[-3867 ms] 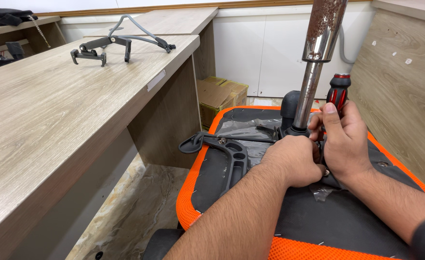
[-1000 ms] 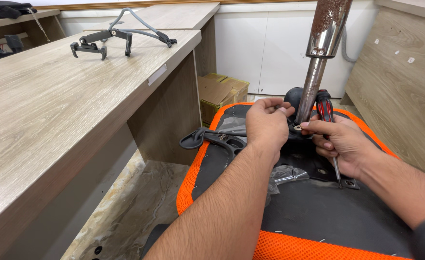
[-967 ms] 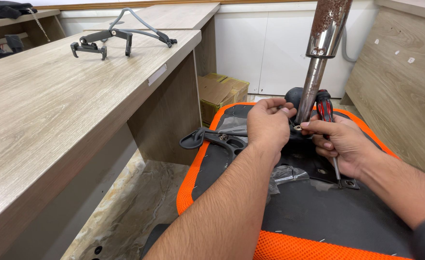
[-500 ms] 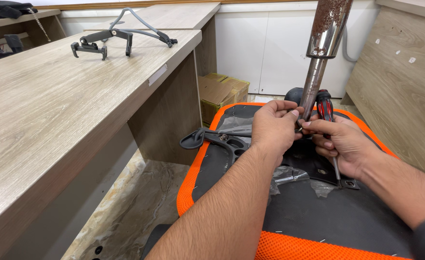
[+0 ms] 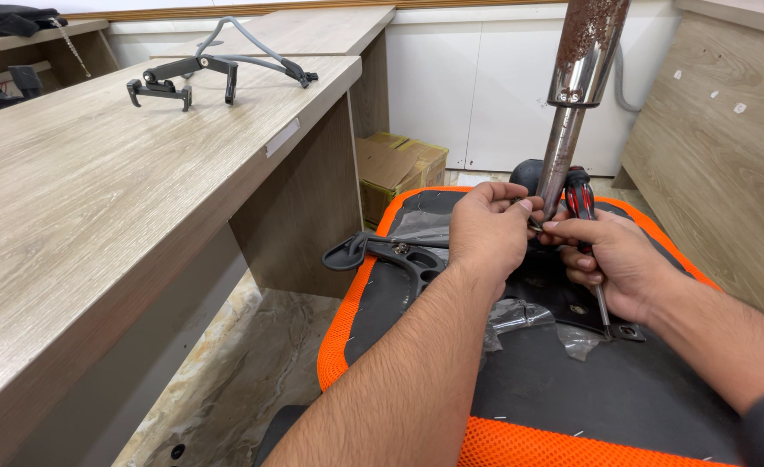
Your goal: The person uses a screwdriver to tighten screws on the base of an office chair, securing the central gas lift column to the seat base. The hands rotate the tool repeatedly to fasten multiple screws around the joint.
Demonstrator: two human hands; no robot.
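Note:
An overturned office chair seat with orange mesh edging and a black underside lies before me. A rusty metal gas-lift column rises from its black mechanism plate. My left hand pinches a small metal part against the base of the column. My right hand holds a red-and-black screwdriver and its fingertips meet the left hand's at that same small part. A black lever handle sticks out of the mechanism to the left.
A long wooden desk runs along the left, with a grey chair armrest frame on it. A cardboard box sits under the desk's far end. A wooden panel stands at the right. Marble floor shows below.
My left hand has shifted right, closer to the column, and now meets the right hand's fingertips. Earlier both hands gripped the screwdriver lower on the mechanism.

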